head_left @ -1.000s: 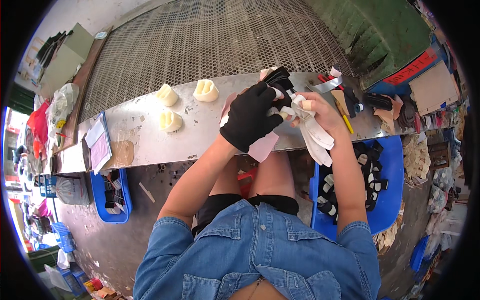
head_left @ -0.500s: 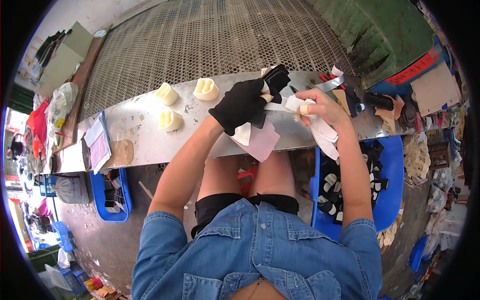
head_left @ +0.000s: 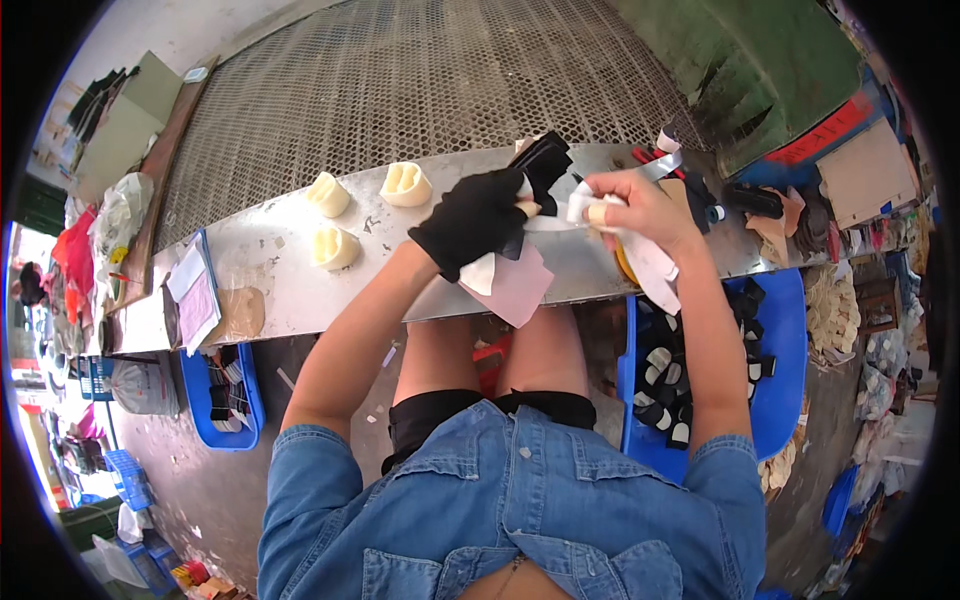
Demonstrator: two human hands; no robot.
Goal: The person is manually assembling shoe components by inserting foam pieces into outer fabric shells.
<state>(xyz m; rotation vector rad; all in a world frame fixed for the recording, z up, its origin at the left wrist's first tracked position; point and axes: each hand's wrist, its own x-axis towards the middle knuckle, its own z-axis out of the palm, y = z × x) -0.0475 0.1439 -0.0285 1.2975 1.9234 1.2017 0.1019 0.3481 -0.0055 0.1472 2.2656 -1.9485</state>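
My left hand [head_left: 472, 222], in a black fingerless glove, is closed on a stack of black pieces [head_left: 545, 160] above the metal bench. My bare right hand [head_left: 645, 212], with tape on its fingers, pinches white strips [head_left: 655, 275] whose ends hang down toward the bench edge. One white strip [head_left: 548, 224] spans the gap between my two hands, its left end at my gloved fingers. Beneath the glove lie a pink sheet [head_left: 522, 285] and a white piece [head_left: 479, 275]. A yellow curved edge [head_left: 625, 262] shows under my right hand.
Three cream moulded blocks [head_left: 406, 185] stand on the bench [head_left: 285, 262], left of my hands. Tools with red handles [head_left: 645, 156] lie to the right. A blue tub [head_left: 790, 370] of black-and-white pieces sits below right, a smaller blue bin [head_left: 250, 420] below left. Metal mesh [head_left: 420, 80] stretches behind.
Both hands have shifted slightly left. The right hand has turned a little, and the yellow curved edge now shows beneath it. A small pale scrap now shows beside my left forearm.
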